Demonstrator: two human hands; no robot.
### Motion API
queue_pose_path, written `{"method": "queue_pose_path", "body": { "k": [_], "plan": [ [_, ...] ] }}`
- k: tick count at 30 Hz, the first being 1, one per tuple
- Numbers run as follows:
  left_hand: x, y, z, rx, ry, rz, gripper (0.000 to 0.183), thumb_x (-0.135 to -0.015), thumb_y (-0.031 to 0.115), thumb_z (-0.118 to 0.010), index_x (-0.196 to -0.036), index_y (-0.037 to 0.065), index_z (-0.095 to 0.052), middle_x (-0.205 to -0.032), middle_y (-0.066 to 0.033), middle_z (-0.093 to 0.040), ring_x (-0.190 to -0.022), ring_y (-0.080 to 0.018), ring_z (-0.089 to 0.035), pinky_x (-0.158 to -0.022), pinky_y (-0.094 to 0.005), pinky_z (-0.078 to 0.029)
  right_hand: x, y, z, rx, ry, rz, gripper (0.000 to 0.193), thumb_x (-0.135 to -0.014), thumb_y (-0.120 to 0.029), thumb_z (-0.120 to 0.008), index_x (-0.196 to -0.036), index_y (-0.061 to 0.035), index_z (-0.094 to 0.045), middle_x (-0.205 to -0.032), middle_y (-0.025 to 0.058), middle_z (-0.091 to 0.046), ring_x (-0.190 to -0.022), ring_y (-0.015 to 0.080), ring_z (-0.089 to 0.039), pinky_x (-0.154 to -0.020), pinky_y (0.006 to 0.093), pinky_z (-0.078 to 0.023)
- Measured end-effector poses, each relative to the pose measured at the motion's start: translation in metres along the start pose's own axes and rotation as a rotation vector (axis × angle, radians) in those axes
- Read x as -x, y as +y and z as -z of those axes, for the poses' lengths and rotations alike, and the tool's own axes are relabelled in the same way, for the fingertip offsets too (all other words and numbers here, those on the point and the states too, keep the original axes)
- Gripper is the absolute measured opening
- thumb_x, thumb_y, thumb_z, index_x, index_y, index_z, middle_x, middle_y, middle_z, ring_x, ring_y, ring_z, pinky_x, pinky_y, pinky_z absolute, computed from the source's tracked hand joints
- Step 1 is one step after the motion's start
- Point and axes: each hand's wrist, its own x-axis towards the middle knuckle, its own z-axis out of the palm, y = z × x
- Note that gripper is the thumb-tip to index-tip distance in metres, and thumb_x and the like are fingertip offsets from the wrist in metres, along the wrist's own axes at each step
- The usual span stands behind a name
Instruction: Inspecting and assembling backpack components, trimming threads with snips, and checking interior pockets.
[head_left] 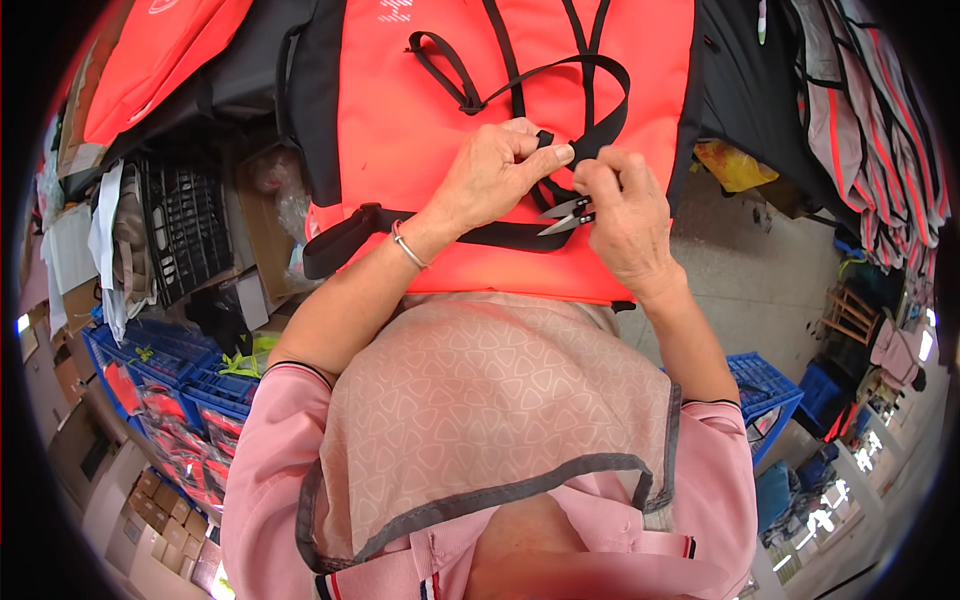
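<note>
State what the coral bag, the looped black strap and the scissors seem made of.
Coral bag: probably coated synthetic fabric, mostly matte, from its smooth, even look. Looped black strap: matte webbing, likely nylon or polyester, being flat and curling freely. Scissors: blades apparently steel, judging by their grey metallic sheen; the rest is mostly hidden.

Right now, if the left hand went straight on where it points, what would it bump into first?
The left hand would probably meet the curved black strap just beyond its thumb, up and to the right. How high the strap sits there is hard to judge.
</note>
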Motion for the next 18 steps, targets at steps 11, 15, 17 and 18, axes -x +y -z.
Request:
{"method": "queue_pose_path", "body": {
  "k": [11,15,17,18],
  "plan": [
    [-0.025,0.006,0.002,0.272,0.058,0.227,0.041,-0.089,0.030,-0.068,-0.063,-0.002,-0.065,-0.052,0.0014,-0.048,-0.052,-0.0055,-0.037,-0.047,-0.0289,-0.030,-0.041,0.027,0.002,0.071,-0.055,0.263,0.018,-0.081,-0.007,-0.060,-0.098,-0.0036,-0.055,-0.091,0.0048,-0.059,-0.061,0.0162,-0.059,-0.055,0.0277,-0.048],
    [-0.026,0.013,0.002,0.278,0.074,0.234,0.040,-0.088,0.029,-0.068,-0.064,-0.003,-0.066,-0.051,0.0007,-0.050,-0.051,-0.0054,-0.040,-0.047,-0.0289,-0.031,-0.048,0.028,0.006,-0.029,-0.147,0.177,0.020,-0.080,-0.001,-0.059,-0.098,-0.0043,-0.052,-0.084,0.0059,-0.056,-0.061,0.0191,-0.059,-0.051,0.0302,-0.048],
    [-0.026,0.012,0.002,0.292,0.073,0.229,0.040,-0.088,0.028,-0.068,-0.063,-0.003,-0.065,-0.052,-0.0001,-0.050,-0.051,-0.0055,-0.040,-0.047,-0.0291,-0.032,-0.047,0.028,0.003,-0.052,-0.129,0.150,0.020,-0.079,0.000,-0.059,-0.097,-0.0047,-0.051,-0.083,0.0064,-0.055,-0.062,0.0210,-0.060,-0.052,0.0317,-0.048],
    [-0.026,0.010,0.004,0.216,0.062,0.205,0.042,-0.088,0.029,-0.068,-0.061,-0.003,-0.061,-0.052,-0.0007,-0.048,-0.051,-0.0060,-0.039,-0.047,-0.0297,-0.031,-0.045,0.027,-0.001,-0.077,-0.111,0.125,0.022,-0.077,0.002,-0.059,-0.096,-0.0051,-0.050,-0.082,0.0069,-0.054,-0.063,0.0228,-0.060,-0.052,0.0331,-0.049]
  ]
}}
